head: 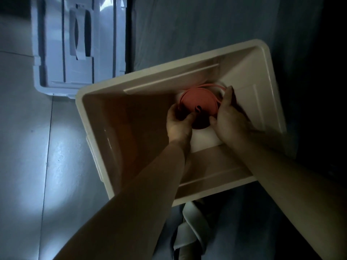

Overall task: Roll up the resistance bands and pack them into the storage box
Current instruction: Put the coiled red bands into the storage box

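"Pink rolled band [199, 104]: how do the fingers sit?"

"Curled round its rim: left hand [178, 124] at the near-left edge, right hand [229, 119] at the right, forearms reaching in from near. Round face up, low in the storage box [131, 79], far right."

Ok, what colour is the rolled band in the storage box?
The rolled band is coral pink with a small dark marking, clearest in the head view.
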`<state>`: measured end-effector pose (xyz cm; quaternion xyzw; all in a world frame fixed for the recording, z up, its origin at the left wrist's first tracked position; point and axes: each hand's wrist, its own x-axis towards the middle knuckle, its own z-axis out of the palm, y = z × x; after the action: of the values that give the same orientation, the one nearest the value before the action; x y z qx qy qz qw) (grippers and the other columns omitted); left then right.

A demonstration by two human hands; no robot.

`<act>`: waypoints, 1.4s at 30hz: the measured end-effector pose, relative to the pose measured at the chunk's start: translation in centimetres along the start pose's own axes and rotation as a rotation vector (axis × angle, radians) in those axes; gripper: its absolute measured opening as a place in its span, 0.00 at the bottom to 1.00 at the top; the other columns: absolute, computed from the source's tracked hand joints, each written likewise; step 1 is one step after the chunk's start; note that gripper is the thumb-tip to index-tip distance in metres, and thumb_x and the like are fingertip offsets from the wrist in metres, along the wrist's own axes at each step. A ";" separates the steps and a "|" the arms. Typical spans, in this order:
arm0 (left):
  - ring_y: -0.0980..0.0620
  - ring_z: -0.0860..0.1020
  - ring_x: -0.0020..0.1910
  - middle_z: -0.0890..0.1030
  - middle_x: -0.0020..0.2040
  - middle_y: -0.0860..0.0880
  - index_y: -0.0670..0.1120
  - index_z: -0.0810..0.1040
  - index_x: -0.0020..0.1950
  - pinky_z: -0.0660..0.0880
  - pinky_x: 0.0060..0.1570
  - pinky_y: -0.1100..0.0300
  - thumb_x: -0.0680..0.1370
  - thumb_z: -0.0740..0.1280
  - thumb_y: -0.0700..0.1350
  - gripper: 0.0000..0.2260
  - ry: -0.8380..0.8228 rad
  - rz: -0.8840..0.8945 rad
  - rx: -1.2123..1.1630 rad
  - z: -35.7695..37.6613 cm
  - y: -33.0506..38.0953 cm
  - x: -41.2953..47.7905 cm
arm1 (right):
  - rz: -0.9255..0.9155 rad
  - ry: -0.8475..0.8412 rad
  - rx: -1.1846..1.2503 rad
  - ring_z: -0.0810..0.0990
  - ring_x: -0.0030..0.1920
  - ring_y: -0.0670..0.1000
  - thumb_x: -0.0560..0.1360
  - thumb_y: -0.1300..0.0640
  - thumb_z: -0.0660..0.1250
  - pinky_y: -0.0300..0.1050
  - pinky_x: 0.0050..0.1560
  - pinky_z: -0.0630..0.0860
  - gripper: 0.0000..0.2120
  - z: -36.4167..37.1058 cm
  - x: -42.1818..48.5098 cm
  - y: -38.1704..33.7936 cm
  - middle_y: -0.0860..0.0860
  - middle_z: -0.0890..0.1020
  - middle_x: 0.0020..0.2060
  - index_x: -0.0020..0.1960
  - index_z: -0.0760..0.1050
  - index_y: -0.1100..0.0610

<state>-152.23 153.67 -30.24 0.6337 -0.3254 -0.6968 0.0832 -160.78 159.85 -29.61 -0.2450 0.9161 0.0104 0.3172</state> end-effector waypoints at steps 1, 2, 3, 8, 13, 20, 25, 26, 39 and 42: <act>0.45 0.75 0.61 0.74 0.64 0.43 0.43 0.64 0.70 0.70 0.62 0.50 0.74 0.67 0.34 0.26 0.005 0.005 0.001 -0.2 0.2 -0.3 | -0.009 0.000 0.031 0.77 0.56 0.61 0.76 0.56 0.63 0.46 0.47 0.69 0.41 -0.4 -0.6 -0.1 0.61 0.74 0.62 0.75 0.36 0.58; 0.48 0.74 0.60 0.75 0.63 0.45 0.44 0.64 0.70 0.70 0.62 0.52 0.73 0.68 0.35 0.27 0.017 0.011 0.011 -0.5 0.4 -0.7 | -0.013 0.003 0.073 0.75 0.59 0.60 0.76 0.57 0.63 0.47 0.50 0.70 0.40 -0.8 -1.3 -0.2 0.61 0.71 0.65 0.75 0.37 0.57; 0.51 0.74 0.58 0.74 0.62 0.46 0.44 0.64 0.71 0.70 0.62 0.55 0.73 0.69 0.36 0.28 0.030 0.012 0.036 -1.1 0.5 -1.2 | -0.016 0.001 0.121 0.72 0.62 0.60 0.75 0.57 0.64 0.49 0.55 0.70 0.40 -1.4 -2.3 -0.4 0.61 0.67 0.68 0.75 0.39 0.56; 0.49 0.72 0.61 0.70 0.64 0.46 0.45 0.65 0.70 0.69 0.65 0.52 0.73 0.69 0.41 0.26 -0.002 0.100 0.516 -6.6 2.2 -7.3 | -0.094 -0.089 0.180 0.74 0.43 0.51 0.77 0.59 0.60 0.41 0.41 0.64 0.21 -4.4 -9.5 -1.6 0.57 0.76 0.47 0.69 0.61 0.58; 0.40 0.72 0.60 0.71 0.61 0.41 0.40 0.69 0.65 0.72 0.59 0.47 0.73 0.66 0.35 0.20 -0.168 0.206 0.839 -13.0 6.9 -17.1 | -0.065 -0.196 0.249 0.77 0.46 0.53 0.78 0.59 0.59 0.47 0.47 0.73 0.13 -9.9 -19.1 -4.0 0.54 0.78 0.43 0.62 0.68 0.58; 0.49 0.74 0.59 0.70 0.65 0.46 0.45 0.67 0.68 0.68 0.53 0.62 0.77 0.65 0.44 0.20 -0.211 0.230 1.201 -24.9 16.2 -33.7 | -0.033 -0.216 0.246 0.74 0.61 0.57 0.78 0.57 0.59 0.46 0.56 0.69 0.17 -20.3 -34.4 -7.7 0.56 0.76 0.62 0.66 0.68 0.58; 0.50 0.75 0.56 0.71 0.63 0.45 0.44 0.67 0.67 0.69 0.53 0.62 0.77 0.64 0.45 0.19 -0.090 0.231 1.205 -34.1 18.3 -45.9 | -0.155 -0.231 0.132 0.73 0.63 0.56 0.78 0.55 0.60 0.48 0.61 0.70 0.18 -24.5 -45.5 -10.5 0.55 0.74 0.64 0.66 0.68 0.57; 0.50 0.76 0.55 0.72 0.63 0.45 0.44 0.68 0.67 0.68 0.51 0.64 0.77 0.64 0.45 0.19 -0.073 0.224 1.190 -35.7 18.0 -48.3 | -0.195 -0.237 0.111 0.74 0.62 0.56 0.77 0.55 0.61 0.49 0.61 0.70 0.18 -24.8 -47.6 -10.9 0.55 0.75 0.63 0.66 0.69 0.57; 0.50 0.76 0.57 0.70 0.65 0.45 0.44 0.68 0.67 0.71 0.54 0.61 0.78 0.63 0.46 0.18 0.220 0.158 0.808 -53.2 10.2 -69.5 | -0.620 -0.270 -0.258 0.75 0.58 0.51 0.79 0.51 0.57 0.43 0.56 0.71 0.16 -24.9 -69.5 -20.1 0.50 0.76 0.60 0.66 0.67 0.52; 0.52 0.76 0.57 0.71 0.65 0.47 0.46 0.68 0.65 0.70 0.54 0.61 0.78 0.63 0.48 0.17 0.223 0.159 0.823 -60.8 8.2 -70.9 | -0.689 -0.247 -0.341 0.75 0.58 0.51 0.78 0.51 0.57 0.45 0.56 0.71 0.16 -22.2 -72.8 -24.8 0.50 0.75 0.60 0.65 0.68 0.53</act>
<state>-84.71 163.59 34.03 0.6585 -0.6128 -0.4277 -0.0884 -112.88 166.34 34.17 -0.5837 0.7204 0.0844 0.3648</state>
